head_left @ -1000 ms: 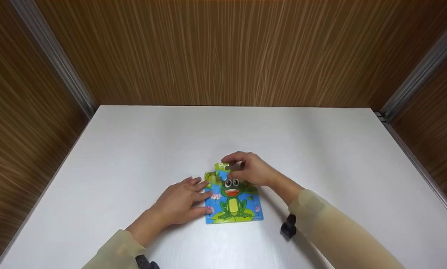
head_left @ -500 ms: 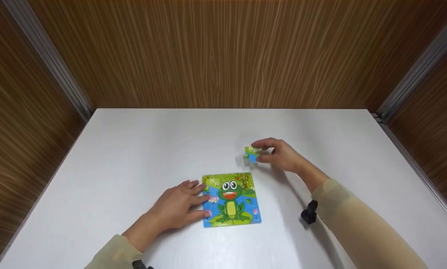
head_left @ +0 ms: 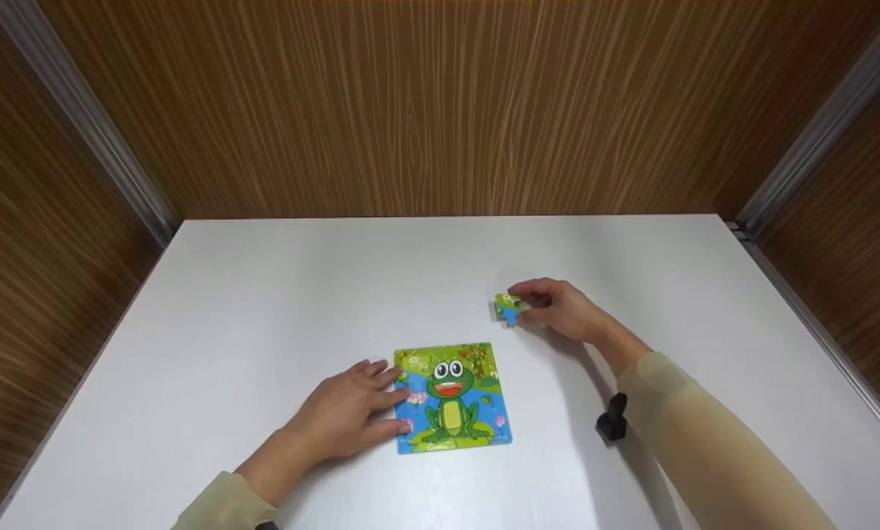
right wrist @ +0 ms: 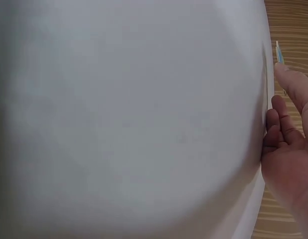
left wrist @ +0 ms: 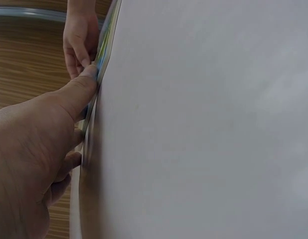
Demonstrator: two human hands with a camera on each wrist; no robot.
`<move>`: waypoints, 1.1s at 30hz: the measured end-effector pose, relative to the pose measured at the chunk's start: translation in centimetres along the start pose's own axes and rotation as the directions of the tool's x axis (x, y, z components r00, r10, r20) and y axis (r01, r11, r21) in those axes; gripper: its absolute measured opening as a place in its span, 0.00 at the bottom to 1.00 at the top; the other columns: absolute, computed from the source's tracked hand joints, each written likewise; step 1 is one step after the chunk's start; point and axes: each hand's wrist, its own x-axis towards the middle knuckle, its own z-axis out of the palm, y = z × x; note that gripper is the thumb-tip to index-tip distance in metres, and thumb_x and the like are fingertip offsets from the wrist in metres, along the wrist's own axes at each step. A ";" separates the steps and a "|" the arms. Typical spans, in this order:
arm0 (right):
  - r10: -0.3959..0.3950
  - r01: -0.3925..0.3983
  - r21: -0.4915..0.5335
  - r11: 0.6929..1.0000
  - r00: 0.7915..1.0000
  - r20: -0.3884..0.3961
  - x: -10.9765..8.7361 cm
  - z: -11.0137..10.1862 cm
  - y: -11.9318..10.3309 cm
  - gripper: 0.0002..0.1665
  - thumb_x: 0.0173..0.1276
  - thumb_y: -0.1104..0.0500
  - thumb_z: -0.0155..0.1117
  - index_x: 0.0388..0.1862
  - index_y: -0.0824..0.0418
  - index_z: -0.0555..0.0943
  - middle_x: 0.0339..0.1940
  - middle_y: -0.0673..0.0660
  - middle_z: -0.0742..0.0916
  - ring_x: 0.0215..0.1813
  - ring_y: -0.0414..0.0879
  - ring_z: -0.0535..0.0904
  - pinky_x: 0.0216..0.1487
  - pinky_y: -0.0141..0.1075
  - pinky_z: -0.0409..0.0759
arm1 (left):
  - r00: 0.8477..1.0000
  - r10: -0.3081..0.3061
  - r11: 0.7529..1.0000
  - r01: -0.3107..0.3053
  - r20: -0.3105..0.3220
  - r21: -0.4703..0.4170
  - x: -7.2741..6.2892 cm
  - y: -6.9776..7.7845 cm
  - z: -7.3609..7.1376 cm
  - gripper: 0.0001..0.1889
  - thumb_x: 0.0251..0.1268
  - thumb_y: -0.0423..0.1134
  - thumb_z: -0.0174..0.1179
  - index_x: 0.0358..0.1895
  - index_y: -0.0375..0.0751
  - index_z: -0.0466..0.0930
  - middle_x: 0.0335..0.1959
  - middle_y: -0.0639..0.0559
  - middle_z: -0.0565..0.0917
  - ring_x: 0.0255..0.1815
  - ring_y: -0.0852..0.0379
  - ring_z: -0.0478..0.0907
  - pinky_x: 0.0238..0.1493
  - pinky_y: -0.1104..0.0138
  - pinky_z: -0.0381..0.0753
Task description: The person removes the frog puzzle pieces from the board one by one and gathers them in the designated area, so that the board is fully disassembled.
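A square frog picture puzzle (head_left: 451, 419) lies flat on the white table. My left hand (head_left: 344, 412) rests at its left edge, fingers extended and fingertips on the picture. In the left wrist view the thumb (left wrist: 77, 94) touches the puzzle's edge. Beyond the puzzle's upper right corner, my right hand (head_left: 565, 313) pinches a small green and blue puzzle piece (head_left: 508, 313) between thumb and fingers. The piece looks held just above the table, with a shadow beside it. Seen edge-on in the right wrist view, the puzzle piece (right wrist: 279, 54) is a thin sliver at the thumb tip.
The white table (head_left: 263, 294) reaches back to a wood-grain panel (head_left: 440, 110). Wood-grain side panels with metal rails (head_left: 79, 110) stand left and right. A small black device (head_left: 612, 419) is worn at the right sleeve.
My right hand has lifted the puzzle piece off the upper left of the puzzle and carried it up and right, then slightly farther right. My left hand stays at the puzzle's edge.
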 end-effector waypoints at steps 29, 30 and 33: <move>0.007 -0.008 -0.046 0.999 1.000 -0.011 0.1 0.2 -0.1 0.27 0.69 0.61 0.76 0.67 0.56 0.85 0.69 0.58 0.81 0.68 0.55 0.74 0.75 0.51 0.67 | 1.000 -0.017 1.000 0.017 -0.003 -0.002 -0.4 -0.1 -0.2 0.30 0.74 0.66 0.59 0.69 0.52 0.85 0.75 0.46 0.77 0.78 0.40 0.70 0.74 0.45 0.71; 0.006 -0.006 -0.048 0.999 1.000 -0.011 0.1 0.2 -0.1 0.27 0.69 0.61 0.76 0.67 0.56 0.85 0.69 0.58 0.81 0.68 0.55 0.74 0.74 0.51 0.67 | 1.000 -0.018 1.000 0.018 -0.006 -0.001 -0.4 -0.1 -0.2 0.30 0.74 0.66 0.59 0.69 0.52 0.85 0.74 0.46 0.77 0.78 0.39 0.70 0.74 0.45 0.71; 0.006 -0.006 -0.051 0.999 1.000 -0.009 0.3 0.3 -0.1 0.27 0.68 0.61 0.76 0.66 0.56 0.85 0.69 0.59 0.81 0.67 0.55 0.74 0.74 0.51 0.67 | 1.000 -0.020 1.000 0.020 -0.011 0.000 -0.5 0.0 -0.1 0.30 0.74 0.66 0.60 0.68 0.52 0.85 0.74 0.46 0.78 0.77 0.39 0.70 0.73 0.45 0.72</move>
